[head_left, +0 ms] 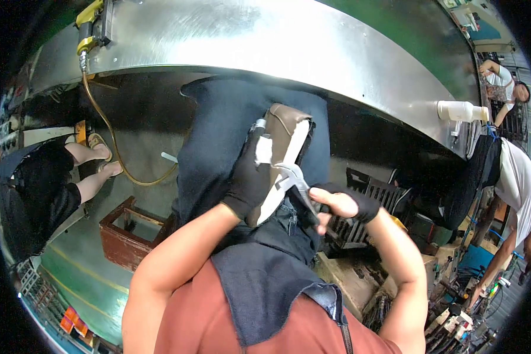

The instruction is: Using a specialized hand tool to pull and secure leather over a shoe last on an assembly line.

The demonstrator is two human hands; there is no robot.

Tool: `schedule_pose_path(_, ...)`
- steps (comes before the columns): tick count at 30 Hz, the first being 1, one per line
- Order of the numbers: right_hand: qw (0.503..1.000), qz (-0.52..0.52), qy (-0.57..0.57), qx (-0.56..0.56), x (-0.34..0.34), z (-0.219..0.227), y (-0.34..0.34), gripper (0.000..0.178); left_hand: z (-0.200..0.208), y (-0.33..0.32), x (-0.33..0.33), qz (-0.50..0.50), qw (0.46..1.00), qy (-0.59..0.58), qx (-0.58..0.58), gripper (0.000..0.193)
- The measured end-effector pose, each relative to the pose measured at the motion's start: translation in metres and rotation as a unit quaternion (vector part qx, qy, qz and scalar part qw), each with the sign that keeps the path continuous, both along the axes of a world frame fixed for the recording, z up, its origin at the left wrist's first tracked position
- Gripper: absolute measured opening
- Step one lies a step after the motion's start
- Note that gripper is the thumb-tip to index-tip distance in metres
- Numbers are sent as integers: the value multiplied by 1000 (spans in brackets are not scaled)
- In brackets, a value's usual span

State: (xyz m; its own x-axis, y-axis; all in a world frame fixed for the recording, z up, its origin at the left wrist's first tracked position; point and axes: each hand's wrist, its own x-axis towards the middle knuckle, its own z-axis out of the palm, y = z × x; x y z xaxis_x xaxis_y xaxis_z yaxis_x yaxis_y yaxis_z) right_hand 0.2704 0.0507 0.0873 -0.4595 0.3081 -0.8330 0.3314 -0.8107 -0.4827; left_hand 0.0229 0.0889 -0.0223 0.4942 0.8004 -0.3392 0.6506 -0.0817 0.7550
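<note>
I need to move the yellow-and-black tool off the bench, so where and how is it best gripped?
Probably by the dark handle of the yellow-and-black tool, between its yellow ends, coming from the left. That side looks more open: a dark bar stands along its right, and the hose joins the near end.

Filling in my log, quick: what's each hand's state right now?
Left hand: closed against the side of the brown shoe, holding it.
Right hand: closed, holding the grey pincers by the handles.
</note>
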Motion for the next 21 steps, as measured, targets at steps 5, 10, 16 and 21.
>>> schedule_pose_path(5, 701, 408, -259, 524, -22, 98, 55, 41, 40, 6, 8, 162, 984, -57, 47, 80)
schedule_pose_path(10, 742, 227, -142, 615, -62, 86, 28, 31, -2, -1, -6, 95, 979, -147, 103, 93)
schedule_pose_path(16, 912, 131, -155, 358, -35, 10, -44, 40, 16, -120, -49, 148, 955, -256, -9, 71)
schedule_pose_path(21, 939, 174, -88, 282, -35, 22, -40, 44, -64, -137, -52, 152, 899, -332, -241, 53)
